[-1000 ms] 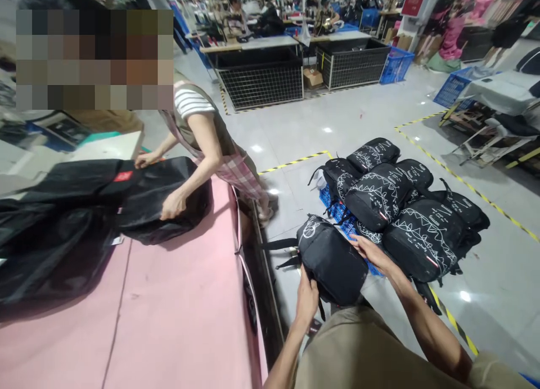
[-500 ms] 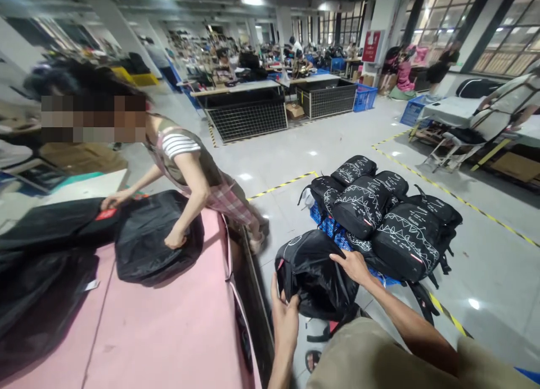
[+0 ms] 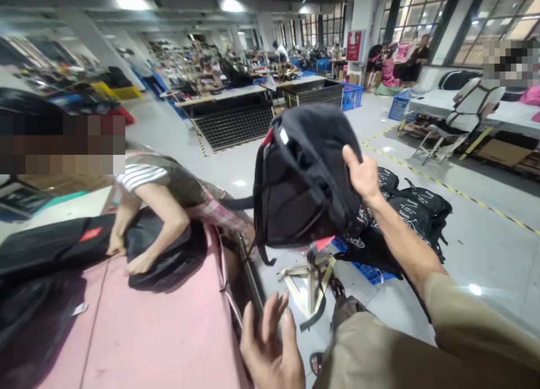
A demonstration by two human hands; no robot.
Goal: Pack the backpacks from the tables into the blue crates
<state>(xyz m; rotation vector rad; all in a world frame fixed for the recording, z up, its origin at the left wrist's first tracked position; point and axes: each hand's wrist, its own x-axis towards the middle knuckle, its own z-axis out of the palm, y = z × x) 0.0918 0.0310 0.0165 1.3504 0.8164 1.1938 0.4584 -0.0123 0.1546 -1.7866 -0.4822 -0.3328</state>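
Note:
A black backpack [image 3: 304, 180] hangs raised in front of me, its strap side facing me and loose straps dangling. My right hand [image 3: 363, 175] grips its right edge, thumb up. Below it, by the edge of the pink-covered table [image 3: 169, 332], my left hand [image 3: 272, 347] is open and holds nothing, its fingers spread and curled upward. Behind the raised backpack, several black backpacks with white print [image 3: 411, 217] lie piled on a blue crate [image 3: 371, 272].
A co-worker [image 3: 156, 192] leans over the table at left, both hands on a black backpack [image 3: 169, 259]. More black bags [image 3: 37, 316] lie at the table's left. A stool frame [image 3: 310, 285] stands on the floor below. Mesh bins [image 3: 236, 124] stand farther back.
My right hand has lifted the backpack and turned it so its strap side shows. My left hand has let go of it and dropped lower. The co-worker's hands have moved together.

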